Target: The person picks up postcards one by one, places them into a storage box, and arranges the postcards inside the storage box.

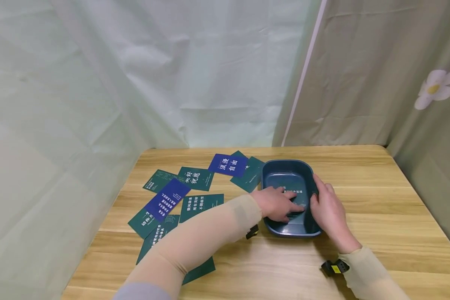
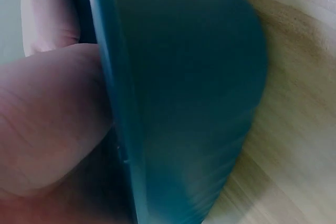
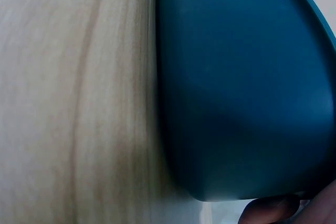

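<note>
A dark blue-green plastic basin [image 1: 288, 163] stands on the wooden table, right of the middle. Inside it, my left hand [image 1: 278, 203] reaches over the near-left rim with its fingers spread on a dark green card [image 1: 295, 186] printed with white writing. In the left wrist view the thumb [image 2: 52, 114] lies beside the basin's rim [image 2: 105, 66]. My right hand [image 1: 329, 208] grips the basin's right side, thumb over the rim and fingers along the outer wall. The right wrist view shows that wall [image 3: 247, 87] and fingertips [image 3: 268, 211] at its bottom corner.
Several green cards [image 1: 196, 178] and blue cards [image 1: 167, 199] lie scattered and partly overlapping left of the basin. My left forearm [image 1: 206, 229] covers some of them. A pale curtain [image 1: 210, 75] hangs behind the wooden table [image 1: 390, 200].
</note>
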Demonstrator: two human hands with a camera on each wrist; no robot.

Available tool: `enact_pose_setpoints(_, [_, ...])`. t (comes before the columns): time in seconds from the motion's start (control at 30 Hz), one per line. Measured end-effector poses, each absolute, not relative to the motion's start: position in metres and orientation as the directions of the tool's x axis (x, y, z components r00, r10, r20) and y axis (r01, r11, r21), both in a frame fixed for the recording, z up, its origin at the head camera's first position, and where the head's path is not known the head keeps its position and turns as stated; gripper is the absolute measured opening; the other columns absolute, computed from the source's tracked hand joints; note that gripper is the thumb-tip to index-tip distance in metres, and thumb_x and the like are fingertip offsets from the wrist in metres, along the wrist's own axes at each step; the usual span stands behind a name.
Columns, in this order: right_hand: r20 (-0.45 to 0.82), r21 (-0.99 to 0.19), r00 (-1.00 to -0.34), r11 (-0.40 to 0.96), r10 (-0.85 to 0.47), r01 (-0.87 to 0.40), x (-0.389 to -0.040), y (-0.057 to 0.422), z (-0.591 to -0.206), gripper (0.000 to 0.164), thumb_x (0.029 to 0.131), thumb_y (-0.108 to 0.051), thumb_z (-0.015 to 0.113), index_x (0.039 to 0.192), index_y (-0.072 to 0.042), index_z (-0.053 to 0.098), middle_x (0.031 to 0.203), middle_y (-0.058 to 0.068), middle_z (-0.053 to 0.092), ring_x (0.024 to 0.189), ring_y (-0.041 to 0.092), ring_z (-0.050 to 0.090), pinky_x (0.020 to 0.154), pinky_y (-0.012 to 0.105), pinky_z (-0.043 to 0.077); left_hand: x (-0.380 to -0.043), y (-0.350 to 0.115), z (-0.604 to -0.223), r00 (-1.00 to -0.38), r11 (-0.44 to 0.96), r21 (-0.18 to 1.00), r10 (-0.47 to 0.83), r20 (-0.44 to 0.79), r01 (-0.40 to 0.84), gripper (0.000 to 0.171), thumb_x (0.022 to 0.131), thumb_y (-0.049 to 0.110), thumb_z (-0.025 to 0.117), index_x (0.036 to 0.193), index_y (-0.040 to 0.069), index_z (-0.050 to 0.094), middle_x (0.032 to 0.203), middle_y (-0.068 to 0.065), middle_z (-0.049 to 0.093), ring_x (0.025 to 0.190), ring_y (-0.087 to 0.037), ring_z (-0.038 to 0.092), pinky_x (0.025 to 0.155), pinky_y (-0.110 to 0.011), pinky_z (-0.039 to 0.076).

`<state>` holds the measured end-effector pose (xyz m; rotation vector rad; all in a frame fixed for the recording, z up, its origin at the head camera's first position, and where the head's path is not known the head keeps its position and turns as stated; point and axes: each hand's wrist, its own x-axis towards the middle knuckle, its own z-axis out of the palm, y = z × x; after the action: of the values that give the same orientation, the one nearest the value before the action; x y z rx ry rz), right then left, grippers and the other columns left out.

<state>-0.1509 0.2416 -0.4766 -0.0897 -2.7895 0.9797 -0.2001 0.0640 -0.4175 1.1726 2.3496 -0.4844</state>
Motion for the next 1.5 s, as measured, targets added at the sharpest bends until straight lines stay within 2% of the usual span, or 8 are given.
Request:
enact_pose_setpoints(0.17, [0.165, -0.62, -0.98, 0.784, 0.114, -0.013, -0.151, 0.241, -0.478, 0.061, 0.106, 0.001, 0.055, 0.165, 0.007, 0.041, 0.118, 0.033, 0.057, 0.068, 0.032, 0.052, 0.057, 0.039, 0.043, -0.202, 0.063, -0.42, -0.519, 0.544, -0.109, 0.695, -0.498, 0.832, 0.063, 0.113, 0.056, 0.056, 0.171, 0.052, 0.034, 0.181, 0.007, 0.027, 0.163, -0.024, 0.034, 0.13, -0.047, 0.034])
enact_pose_setpoints(0.53, [0.179, -0.618, -0.977, 0.786, 0.119, -0.017, -0.15, 0.241, -0.478, 0.06, 0.106, 0.001, 0.057, 0.164, 0.007, 0.042, 0.112, 0.03, 0.056, 0.067, 0.032, 0.051, 0.057, 0.04, 0.042, -0.215, 0.039, -0.404, -0.507, 0.5, -0.095, 0.827, -0.243, 0.861, 0.056, 0.114, 0.051, 0.058, 0.166, 0.029, 0.053, 0.167, -0.002, 0.051, 0.151, -0.023, 0.05, 0.124, -0.043, 0.043])
enact_pose_setpoints(0.7, [0.183, -0.62, -0.975, 0.785, 0.124, -0.017, -0.149, 0.241, -0.476, 0.06, 0.106, 0.001, 0.056, 0.164, 0.006, 0.042, 0.113, 0.031, 0.057, 0.07, 0.034, 0.052, 0.057, 0.041, 0.043, -0.223, 0.017, -0.391, -0.567, 0.565, -0.052, 0.821, -0.065, 0.824, 0.053, 0.114, 0.047, 0.061, 0.161, 0.022, 0.059, 0.157, -0.004, 0.06, 0.141, -0.023, 0.058, 0.117, -0.04, 0.049])
enact_pose_setpoints(0.87, [0.17, -0.626, -0.977, 0.779, 0.129, -0.006, -0.149, 0.24, -0.475, 0.061, 0.106, 0.001, 0.056, 0.165, 0.006, 0.04, 0.117, 0.033, 0.057, 0.07, 0.035, 0.052, 0.058, 0.041, 0.043, -0.239, -0.012, -0.388, -0.68, 0.679, 0.033, 0.732, 0.052, 0.734, 0.051, 0.115, 0.041, 0.062, 0.159, 0.017, 0.061, 0.147, -0.007, 0.065, 0.131, -0.024, 0.063, 0.111, -0.039, 0.053])
enact_pose_setpoints(1.0, [0.174, -0.622, -0.977, 0.783, 0.127, -0.009, -0.148, 0.239, -0.476, 0.062, 0.106, 0.001, 0.056, 0.165, 0.006, 0.041, 0.119, 0.033, 0.057, 0.07, 0.035, 0.052, 0.058, 0.042, 0.042, -0.253, -0.036, -0.394, -0.773, 0.771, 0.067, 0.633, 0.035, 0.634, 0.052, 0.115, 0.04, 0.062, 0.16, 0.015, 0.059, 0.147, -0.009, 0.063, 0.127, -0.025, 0.063, 0.109, -0.04, 0.054])
enact_pose_setpoints(1.17, [0.178, -0.619, -0.976, 0.785, 0.128, -0.01, -0.148, 0.238, -0.478, 0.062, 0.105, 0.002, 0.057, 0.165, 0.006, 0.041, 0.118, 0.033, 0.058, 0.071, 0.036, 0.052, 0.059, 0.044, 0.043, -0.264, -0.06, -0.409, -0.862, 0.859, 0.116, 0.505, -0.04, 0.498, 0.058, 0.115, 0.04, 0.062, 0.164, 0.011, 0.053, 0.155, -0.015, 0.057, 0.136, -0.031, 0.057, 0.111, -0.046, 0.053])
enact_pose_setpoints(1.33, [0.189, -0.615, -0.974, 0.788, 0.126, -0.018, -0.148, 0.238, -0.478, 0.062, 0.104, 0.002, 0.057, 0.164, 0.006, 0.043, 0.118, 0.033, 0.058, 0.073, 0.037, 0.054, 0.06, 0.046, 0.045, -0.274, -0.072, -0.426, -0.908, 0.909, 0.125, 0.409, -0.091, 0.397, 0.063, 0.115, 0.042, 0.06, 0.167, 0.008, 0.047, 0.165, -0.02, 0.049, 0.15, -0.038, 0.048, 0.124, -0.053, 0.042])
enact_pose_setpoints(1.5, [0.194, -0.618, -0.973, 0.786, 0.123, -0.024, -0.146, 0.238, -0.478, 0.062, 0.104, 0.002, 0.057, 0.164, 0.006, 0.043, 0.116, 0.033, 0.058, 0.071, 0.036, 0.052, 0.059, 0.045, 0.044, -0.279, -0.074, -0.436, -0.922, 0.928, 0.131, 0.364, -0.133, 0.348, 0.066, 0.114, 0.044, 0.061, 0.167, 0.007, 0.046, 0.165, -0.021, 0.049, 0.152, -0.041, 0.047, 0.126, -0.056, 0.038])
